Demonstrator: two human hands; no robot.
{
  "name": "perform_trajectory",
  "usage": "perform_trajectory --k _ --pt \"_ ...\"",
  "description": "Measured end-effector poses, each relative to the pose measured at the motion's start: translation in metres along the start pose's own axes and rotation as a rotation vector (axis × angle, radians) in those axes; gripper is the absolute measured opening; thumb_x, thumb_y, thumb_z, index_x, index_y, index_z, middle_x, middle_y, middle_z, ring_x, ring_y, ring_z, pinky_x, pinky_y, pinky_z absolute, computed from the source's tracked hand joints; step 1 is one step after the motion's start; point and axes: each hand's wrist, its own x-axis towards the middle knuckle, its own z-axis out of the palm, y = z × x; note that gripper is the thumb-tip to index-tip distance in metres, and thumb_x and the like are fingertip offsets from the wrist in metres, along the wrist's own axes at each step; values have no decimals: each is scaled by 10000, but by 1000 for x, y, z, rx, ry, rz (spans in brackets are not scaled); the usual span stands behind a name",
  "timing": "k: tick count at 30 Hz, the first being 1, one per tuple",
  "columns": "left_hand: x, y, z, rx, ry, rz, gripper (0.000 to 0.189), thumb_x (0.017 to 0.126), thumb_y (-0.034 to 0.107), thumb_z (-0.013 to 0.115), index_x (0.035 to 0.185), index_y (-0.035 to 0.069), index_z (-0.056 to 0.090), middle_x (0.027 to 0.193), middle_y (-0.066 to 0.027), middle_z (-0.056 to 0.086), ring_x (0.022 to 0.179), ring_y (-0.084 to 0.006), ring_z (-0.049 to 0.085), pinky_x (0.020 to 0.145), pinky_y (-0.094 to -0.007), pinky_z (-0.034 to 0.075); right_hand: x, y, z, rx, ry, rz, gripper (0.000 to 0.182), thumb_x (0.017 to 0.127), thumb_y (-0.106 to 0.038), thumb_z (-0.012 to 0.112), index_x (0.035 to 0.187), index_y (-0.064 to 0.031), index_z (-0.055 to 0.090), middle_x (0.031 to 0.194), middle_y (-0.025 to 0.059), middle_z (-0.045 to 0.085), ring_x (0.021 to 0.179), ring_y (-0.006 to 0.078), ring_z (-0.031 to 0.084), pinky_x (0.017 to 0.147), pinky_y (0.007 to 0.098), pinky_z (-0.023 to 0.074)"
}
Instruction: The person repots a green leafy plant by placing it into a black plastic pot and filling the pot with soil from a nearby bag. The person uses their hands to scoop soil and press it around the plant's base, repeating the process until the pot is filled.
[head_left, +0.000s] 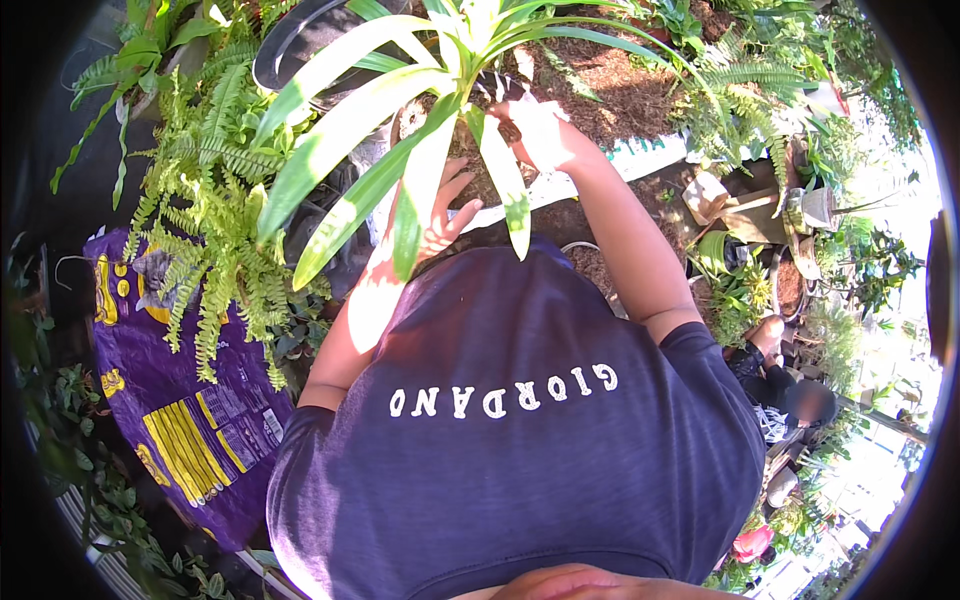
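Observation:
A strap-leaved plant (463, 71) with long, arching green leaves stands before me, its base in dark potting mix (487, 172). Beside the base, my left hand (444, 214) rests with its fingers apart, partly covered by a drooping leaf. My right hand (536, 131) reaches in at the other side of the base, its fingers bent towards the mix. Bright sun and leaves hide whether those fingers hold anything. Under both hands lies a white plastic sack (645, 161) bearing green print. Brown, fibrous potting mix (626, 97) is heaped on it.
Left of me a fern (225, 187) hangs over a purple printed sack (202, 420). A black round tub (289, 49) stands behind the plant. Potted plants (795, 277) crowd the right side. Another person (772, 397) sits farther off to the right.

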Motion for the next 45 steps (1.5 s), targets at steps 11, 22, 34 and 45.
perform_trajectory --k 11,22,34,45 --pt "10 16 -9 65 69 -198 375 930 318 613 1188 61 704 1298 -140 663 1160 -322 647 1089 -496 372 7 17 -55 148 -24 -107 560 827 -54 683 1381 -90 611 985 58 712 898 147 663 839 311 544" --pt "41 61 21 62 92 -179 282 849 142 732 1111 40 721 1152 -130 713 1138 -350 643 1004 -470 502 -29 174 -96 367 91 278 482 853 -219 744 1306 -66 681 1084 145 749 1000 248 722 894 390 576" --pt "59 75 52 206 -228 -358 539 906 292 679 1384 65 576 1436 -160 566 1380 -367 485 1169 -515 360 -48 182 -7 -476 -37 98 799 923 -479 661 1606 -217 342 1691 233 68 1541 528 72 1241 634 169" --pt "67 74 55 183 -174 -442 456 921 322 647 1307 79 644 1420 -123 609 1379 -343 526 1129 -497 408 40 181 -23 -406 66 36 719 976 -405 637 1592 -165 355 1658 258 193 1523 518 181 1210 662 229"
